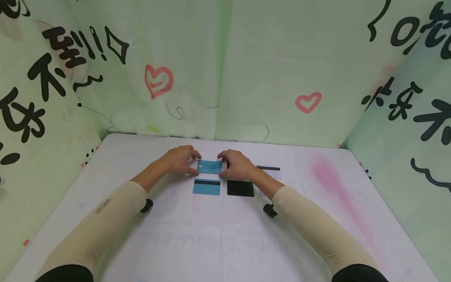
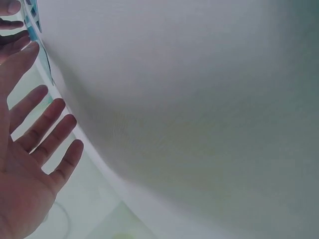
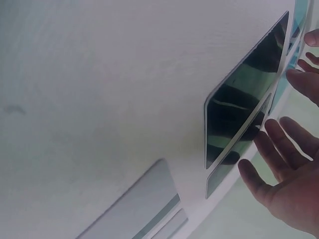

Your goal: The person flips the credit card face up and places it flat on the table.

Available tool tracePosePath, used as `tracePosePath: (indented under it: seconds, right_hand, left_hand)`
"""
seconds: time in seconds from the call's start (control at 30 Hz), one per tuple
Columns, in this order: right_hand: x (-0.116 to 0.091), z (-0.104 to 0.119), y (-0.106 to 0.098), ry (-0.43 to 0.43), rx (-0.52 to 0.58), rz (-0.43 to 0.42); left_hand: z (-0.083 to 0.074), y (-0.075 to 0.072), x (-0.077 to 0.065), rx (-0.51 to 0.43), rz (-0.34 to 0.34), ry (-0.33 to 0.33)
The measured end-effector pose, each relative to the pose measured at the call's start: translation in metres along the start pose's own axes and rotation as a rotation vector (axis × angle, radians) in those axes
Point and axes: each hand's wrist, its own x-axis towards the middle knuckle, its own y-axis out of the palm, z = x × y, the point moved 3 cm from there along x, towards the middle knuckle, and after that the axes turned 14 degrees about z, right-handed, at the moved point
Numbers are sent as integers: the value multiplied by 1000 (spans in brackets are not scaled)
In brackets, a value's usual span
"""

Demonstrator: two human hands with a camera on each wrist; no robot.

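Observation:
A blue card printed with VIP [image 1: 209, 167] lies flat on the white table. At its left edge is my left hand [image 1: 180, 159], thumb by the near corner and fingertips by the far one. My right hand [image 1: 239, 164] stands at the right edge in the same way. Both wrist views show loosely spread fingers. Just nearer lies a blue card with a black stripe [image 1: 206, 188], and right of it a black card [image 1: 240, 188]. Another black card [image 3: 234, 154], mostly hidden by my right hand in the head view, lies behind that one.
To the right lies a white card with a black stripe [image 1: 270, 172]; a second pale card [image 1: 262, 193] is mostly covered by my right forearm. The white table [image 1: 218, 243] ends at a pale green cloth wall [image 1: 260, 78], with further cloth at both sides.

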Motion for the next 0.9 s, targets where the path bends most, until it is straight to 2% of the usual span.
tracePosePath:
  seconds: [0.53, 0.73, 0.9]
  right_hand:
    - [-9, 2, 1, -26, -6, -17]
    - [-15, 5, 3, -24, -58, -32]
    - [-22, 9, 7, -65, -96, -49]
  left_hand:
    - [-9, 8, -13, 41, -2, 11]
    - [-12, 12, -22, 55, 4, 50]
    - [-14, 14, -27, 67, -1, 89]
